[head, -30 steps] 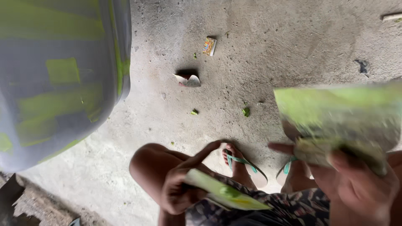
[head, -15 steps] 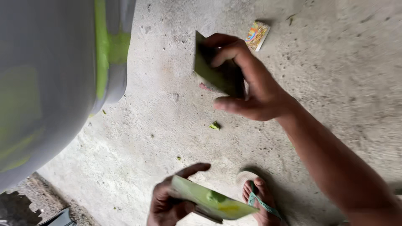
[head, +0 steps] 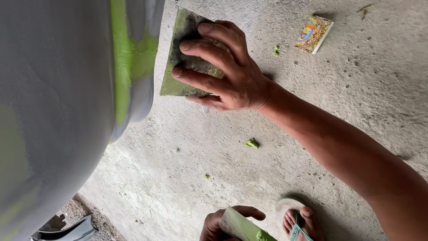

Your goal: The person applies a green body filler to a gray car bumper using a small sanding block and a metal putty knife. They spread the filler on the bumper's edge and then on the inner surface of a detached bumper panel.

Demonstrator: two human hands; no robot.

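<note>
My right hand (head: 223, 67) grips a flat, green-smeared spreader (head: 180, 58) and holds its edge against the rim of a large grey curved panel (head: 53, 111). A strip of light green filler (head: 122, 58) runs down that panel next to the spreader. My left hand (head: 220, 223) at the bottom edge holds a flat board (head: 243, 225) with a lump of green filler on it. My foot in a sandal (head: 301, 221) rests on the concrete floor beside it.
A small colourful box (head: 314, 33) lies on the concrete floor (head: 267, 178) at the upper right. Bits of green filler (head: 252, 143) are scattered on the floor. A dark curved part (head: 67, 230) sits at the bottom left by rough ground.
My right hand moved left and up with the spreader, from over the floor to the edge of the grey panel. The view shifted closer to the panel. My left hand stays low with the board.
</note>
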